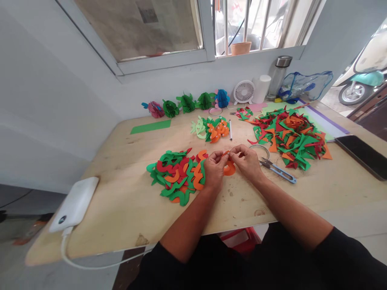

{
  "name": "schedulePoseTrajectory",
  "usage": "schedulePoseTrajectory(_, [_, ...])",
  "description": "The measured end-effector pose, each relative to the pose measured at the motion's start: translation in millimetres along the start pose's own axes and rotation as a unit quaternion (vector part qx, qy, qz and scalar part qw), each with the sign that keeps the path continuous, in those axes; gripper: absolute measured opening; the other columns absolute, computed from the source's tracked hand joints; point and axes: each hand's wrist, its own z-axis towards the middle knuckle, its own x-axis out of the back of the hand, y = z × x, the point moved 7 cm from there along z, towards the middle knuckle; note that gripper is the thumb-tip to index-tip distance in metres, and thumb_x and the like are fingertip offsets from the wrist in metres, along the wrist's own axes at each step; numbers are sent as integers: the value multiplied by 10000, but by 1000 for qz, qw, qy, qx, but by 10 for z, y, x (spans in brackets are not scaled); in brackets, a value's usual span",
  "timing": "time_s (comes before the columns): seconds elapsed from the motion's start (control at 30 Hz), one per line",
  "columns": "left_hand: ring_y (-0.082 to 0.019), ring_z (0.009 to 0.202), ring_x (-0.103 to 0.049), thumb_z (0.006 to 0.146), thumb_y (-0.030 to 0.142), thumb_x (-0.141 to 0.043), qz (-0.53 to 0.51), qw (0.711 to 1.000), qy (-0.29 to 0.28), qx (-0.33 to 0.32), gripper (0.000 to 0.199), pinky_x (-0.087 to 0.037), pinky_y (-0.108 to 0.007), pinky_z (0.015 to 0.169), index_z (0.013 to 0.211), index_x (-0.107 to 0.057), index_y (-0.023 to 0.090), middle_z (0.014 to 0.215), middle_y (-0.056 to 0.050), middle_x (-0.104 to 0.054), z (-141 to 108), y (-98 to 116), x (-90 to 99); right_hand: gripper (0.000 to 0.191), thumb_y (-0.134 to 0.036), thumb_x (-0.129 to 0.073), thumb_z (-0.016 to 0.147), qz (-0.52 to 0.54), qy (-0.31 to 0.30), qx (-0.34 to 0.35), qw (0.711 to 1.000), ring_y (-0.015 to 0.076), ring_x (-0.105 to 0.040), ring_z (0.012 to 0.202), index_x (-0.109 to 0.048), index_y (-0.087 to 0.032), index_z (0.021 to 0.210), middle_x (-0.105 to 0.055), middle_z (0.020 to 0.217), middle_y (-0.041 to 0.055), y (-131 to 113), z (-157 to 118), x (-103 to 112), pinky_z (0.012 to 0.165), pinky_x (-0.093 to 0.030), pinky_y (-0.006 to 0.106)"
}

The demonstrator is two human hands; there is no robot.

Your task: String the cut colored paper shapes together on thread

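Observation:
My left hand (214,167) and my right hand (246,161) meet over the middle of the wooden table. Both pinch a small orange paper piece (229,168), whose curved part hangs below the fingertips. Left of my left hand lies a pile of curved green, red and orange paper shapes (178,173). Blue-handled thread snips (281,172) rest just right of my right hand, beside a metal ring (266,148). Beyond my hands are folded orange pieces (217,131), pale green pieces (198,128) and a pen (230,130).
A heap of paper scraps (293,137) covers the right side, near a black phone (363,156). Along the wall stand paper figures (186,103), a small fan (244,92) and a glass bottle (276,78). A white power bank (75,203) lies at the left edge.

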Motion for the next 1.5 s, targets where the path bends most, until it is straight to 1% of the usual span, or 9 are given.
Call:
schedulePoseTrajectory(0.3, [-122,595,-620,561,267,-744,7,1000,-4,7,253,-478,-235,626,718,-627,106,670,-45,-684,30,-36,26,137,-264,-526,778,-23,-10,16,1000,157,-588,693,-614,-187,706,-659,718,30,-6,0,-7,635,-428,286])
schedulePoseTrajectory(0.57, [-136,611,-629,591,309,-742,25,1000,6,-10,263,-479,-253,657,725,-634,109,677,-57,-687,60,-60,67,129,-240,-510,799,-64,-2,79,995,184,-580,773,-612,-198,731,-664,767,47,-122,-38,10,669,-431,306])
schedulePoseTrajectory(0.73, [-142,610,-632,590,317,-740,38,999,7,-12,259,-476,-254,652,720,-632,121,671,-54,-687,54,-57,62,126,-218,-508,799,-80,9,100,992,190,-573,758,-607,-199,723,-666,759,53,-176,-55,27,676,-435,315])
schedulePoseTrajectory(0.9, [-145,610,-631,588,314,-730,37,999,4,-17,254,-479,-259,652,721,-626,124,684,-64,-691,42,-37,50,124,-218,-511,797,-76,16,90,993,190,-593,751,-610,-199,723,-681,760,49,-156,-55,38,683,-439,316])
schedulePoseTrajectory(1.1, [-183,704,-661,607,328,-718,74,996,47,-16,254,-491,-279,681,736,-638,125,704,-69,-690,5,59,113,142,-231,-507,802,-82,27,87,992,185,-595,745,-612,-191,716,-684,759,54,-165,-60,62,694,-439,312])
schedulePoseTrajectory(1.2, [-188,714,-663,607,317,-720,86,995,55,-21,240,-492,-284,684,732,-648,126,718,-70,-694,-18,108,113,151,-242,-503,804,-77,36,78,993,178,-590,738,-616,-191,716,-684,763,52,-151,-48,83,686,-438,304])
schedulePoseTrajectory(1.27, [-180,690,-655,601,306,-724,84,995,48,-22,228,-492,-281,677,719,-648,127,713,-67,-694,-23,117,93,151,-253,-505,802,-65,33,58,996,172,-590,729,-628,-191,739,-689,784,50,-108,-31,84,659,-437,293])
schedulePoseTrajectory(1.33, [-165,656,-643,592,296,-730,77,996,30,-19,222,-492,-273,661,706,-642,128,695,-59,-690,-21,103,62,155,-268,-511,796,-44,16,31,998,163,-588,705,-642,-189,765,-693,797,46,-48,-12,63,615,-430,277])
schedulePoseTrajectory(1.5, [-149,638,-639,592,309,-734,57,998,-19,-17,252,-488,-254,642,726,-620,128,704,-54,-694,-15,56,-8,177,-311,-528,777,7,-22,-8,1000,139,-568,633,-646,-184,738,-675,720,24,47,12,0,566,-416,254])
